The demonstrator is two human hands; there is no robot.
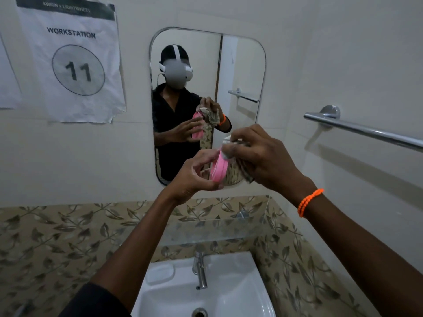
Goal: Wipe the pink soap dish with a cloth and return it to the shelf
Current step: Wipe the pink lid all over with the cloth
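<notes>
Pink soap dish (pixel 218 167) half hidden; left hand (pixel 194 177) pinches it upright, right hand (pixel 261 154) grips cloth (pixel 235 175) against it.

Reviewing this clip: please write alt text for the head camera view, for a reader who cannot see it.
A person's left hand holds a pink soap dish on edge while the right hand rubs it with a cloth, in front of a wall mirror. Below are a glass shelf and white sink.

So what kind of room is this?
Most likely a bathroom: a white sink with a tap, a wall mirror above it, and a towel rail on the tiled wall.
</notes>
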